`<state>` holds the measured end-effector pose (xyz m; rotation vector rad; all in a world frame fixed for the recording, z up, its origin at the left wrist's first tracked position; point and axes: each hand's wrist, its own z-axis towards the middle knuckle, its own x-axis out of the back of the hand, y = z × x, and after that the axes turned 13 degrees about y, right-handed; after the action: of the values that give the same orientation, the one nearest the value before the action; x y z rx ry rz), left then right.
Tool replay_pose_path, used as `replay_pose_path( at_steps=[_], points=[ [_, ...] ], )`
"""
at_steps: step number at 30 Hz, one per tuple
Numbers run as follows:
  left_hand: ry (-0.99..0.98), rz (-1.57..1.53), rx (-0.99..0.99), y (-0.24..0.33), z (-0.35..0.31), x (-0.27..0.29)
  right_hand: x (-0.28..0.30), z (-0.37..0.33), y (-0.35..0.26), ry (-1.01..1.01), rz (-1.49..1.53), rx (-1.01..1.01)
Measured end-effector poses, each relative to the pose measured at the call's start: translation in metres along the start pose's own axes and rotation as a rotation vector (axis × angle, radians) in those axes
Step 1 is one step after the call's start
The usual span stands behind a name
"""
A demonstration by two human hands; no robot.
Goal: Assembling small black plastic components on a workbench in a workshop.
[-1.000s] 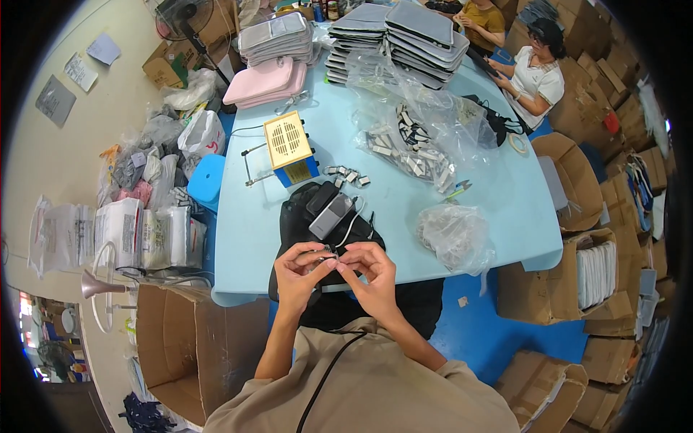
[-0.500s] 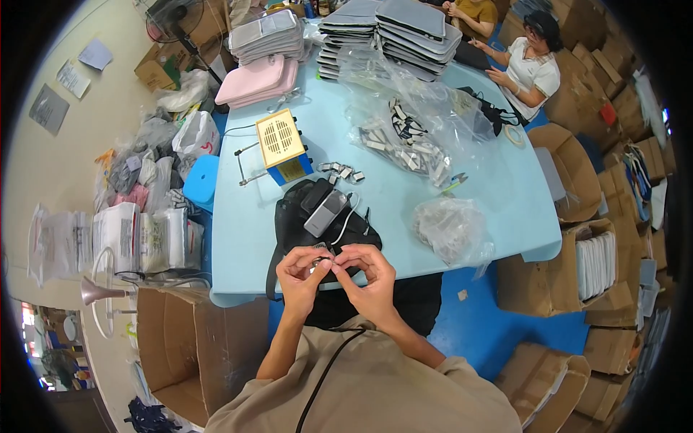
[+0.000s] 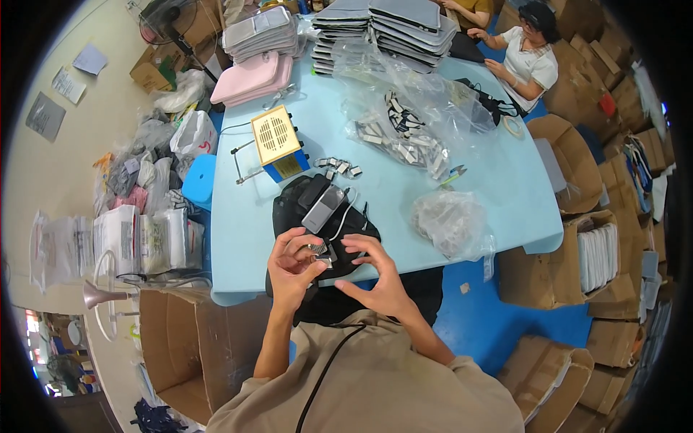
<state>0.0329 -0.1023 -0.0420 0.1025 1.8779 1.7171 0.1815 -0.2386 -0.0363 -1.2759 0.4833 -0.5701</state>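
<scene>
My left hand (image 3: 292, 268) pinches a small shiny metal piece (image 3: 326, 260) between thumb and fingers, just over the near edge of the table. A short distance to its right, my right hand (image 3: 377, 273) is held open, thumb and fingers apart with nothing in them. Beyond both hands lies a black bag (image 3: 289, 216). On the bag rests a grey rectangular device (image 3: 323, 210) with a white cable (image 3: 345, 213). Farther back, several small silver-and-dark pieces (image 3: 339, 168) lie loosely on the light blue table (image 3: 382, 216).
A yellow-topped blue box (image 3: 280, 144) stands left of centre. Clear plastic bags hold small pieces (image 3: 411, 148) and other contents (image 3: 449, 220) at right. Grey sleeves (image 3: 411, 32) and pink ones (image 3: 253, 78) are stacked behind. Cardboard boxes (image 3: 191, 346) flank me; a co-worker (image 3: 527, 61) sits far right.
My hands have parted: the right one has let go and opened, moving slightly right. The left has shifted a little left and away from me, keeping the small metal piece.
</scene>
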Motion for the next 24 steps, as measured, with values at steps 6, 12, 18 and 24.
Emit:
replay_pose_path(
  at_steps=[6, 12, 18, 24],
  points=[
    [-0.066, 0.06, 0.081, 0.005, 0.001, 0.001, -0.015, -0.008, 0.019, -0.058, 0.202, -0.133],
    [-0.069, 0.106, 0.134, 0.005, 0.005, 0.013, 0.0, -0.007, 0.019, 0.005, 0.018, 0.001],
    [-0.194, 0.388, 0.225, 0.02, 0.022, 0.025, 0.021, -0.008, 0.033, 0.13, 0.035, -0.074],
    [-0.213, 0.912, 0.098, 0.044, 0.056, 0.05, 0.082, -0.018, 0.075, 0.61, -0.105, -0.06]
  ],
)
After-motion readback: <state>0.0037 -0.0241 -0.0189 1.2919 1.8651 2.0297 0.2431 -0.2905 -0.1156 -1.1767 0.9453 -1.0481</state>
